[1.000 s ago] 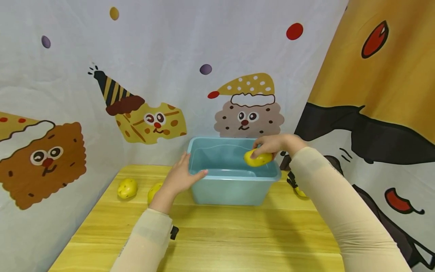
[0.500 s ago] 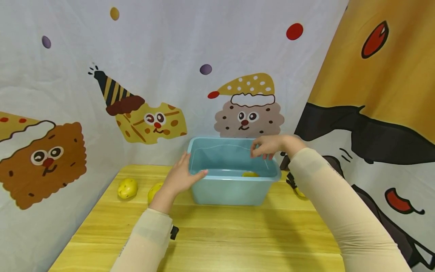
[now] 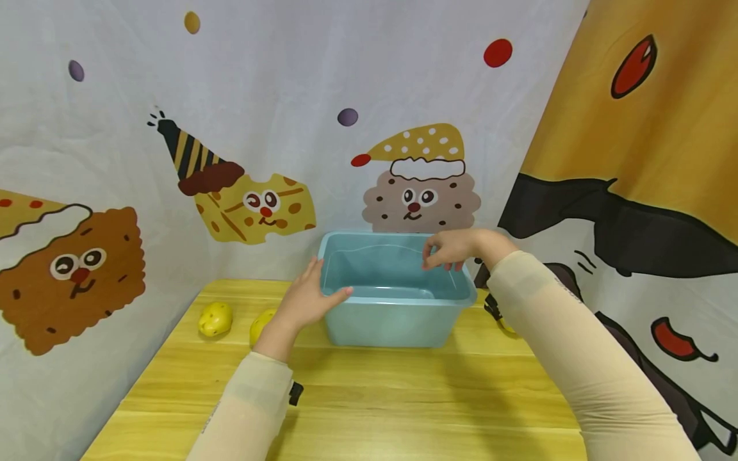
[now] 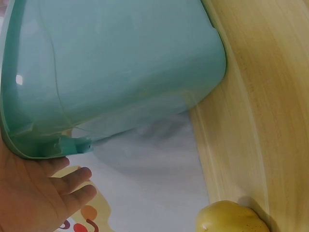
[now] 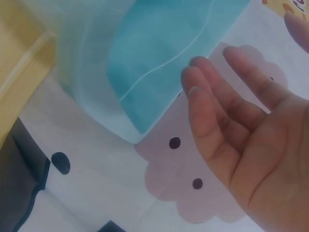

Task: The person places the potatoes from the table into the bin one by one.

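A light blue plastic bin (image 3: 398,323) stands upright at the back of the table, its inside partly hidden behind the front wall. My left hand (image 3: 305,298) rests at the bin's left end, thumb by the front rim and fingers along the side; its fingers look straight in the left wrist view. Above the bin's right end hovers my right hand (image 3: 452,248), loosely bent and holding nothing. Two yellow potatoes lie left of the bin: a whole-looking potato (image 3: 216,319) and a second potato (image 3: 262,326) partly covered by my left wrist.
Another yellow object (image 3: 507,326) is mostly hidden behind my right sleeve, beside a black strap-like piece (image 3: 493,307). A printed cloth backdrop (image 3: 277,77) rises directly behind the wooden table (image 3: 369,397).
My right hand has let go of a yellow potato, which dropped into the bin and is now out of sight behind the front wall. The left hand has kept its place.
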The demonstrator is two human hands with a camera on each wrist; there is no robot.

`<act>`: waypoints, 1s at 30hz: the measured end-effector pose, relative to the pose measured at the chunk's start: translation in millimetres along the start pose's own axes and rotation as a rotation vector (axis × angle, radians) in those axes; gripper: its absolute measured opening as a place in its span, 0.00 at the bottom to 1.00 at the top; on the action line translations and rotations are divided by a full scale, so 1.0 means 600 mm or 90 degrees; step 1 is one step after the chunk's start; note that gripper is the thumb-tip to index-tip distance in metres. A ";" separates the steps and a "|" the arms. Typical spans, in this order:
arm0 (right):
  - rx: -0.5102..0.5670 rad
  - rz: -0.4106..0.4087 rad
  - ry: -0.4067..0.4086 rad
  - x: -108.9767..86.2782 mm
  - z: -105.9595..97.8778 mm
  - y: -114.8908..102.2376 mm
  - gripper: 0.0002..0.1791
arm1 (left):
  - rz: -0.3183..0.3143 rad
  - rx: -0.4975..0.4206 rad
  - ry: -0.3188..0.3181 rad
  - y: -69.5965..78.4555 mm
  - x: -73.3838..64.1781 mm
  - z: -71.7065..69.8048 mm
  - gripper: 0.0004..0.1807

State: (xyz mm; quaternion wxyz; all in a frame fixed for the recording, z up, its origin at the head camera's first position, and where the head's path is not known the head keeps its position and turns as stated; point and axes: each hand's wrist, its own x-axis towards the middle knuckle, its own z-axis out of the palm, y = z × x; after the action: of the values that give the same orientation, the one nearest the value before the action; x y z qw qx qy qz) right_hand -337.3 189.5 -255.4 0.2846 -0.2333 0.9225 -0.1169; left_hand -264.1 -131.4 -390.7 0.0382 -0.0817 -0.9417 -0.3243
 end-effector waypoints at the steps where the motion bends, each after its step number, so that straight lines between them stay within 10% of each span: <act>1: 0.000 0.001 -0.002 0.000 0.000 0.000 0.27 | -0.001 0.001 0.000 -0.001 0.001 0.000 0.63; 30: -0.006 0.004 -0.013 -0.010 0.006 0.000 0.29 | -0.004 -0.014 -0.002 0.000 -0.001 0.002 0.62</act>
State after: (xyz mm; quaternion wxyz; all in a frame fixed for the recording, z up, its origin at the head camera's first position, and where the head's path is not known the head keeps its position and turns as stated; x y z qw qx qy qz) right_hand -330.8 192.2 -255.4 0.2930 -0.2332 0.9208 -0.1092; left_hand -263.6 -130.8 -391.6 0.0351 -0.0798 -0.9384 -0.3343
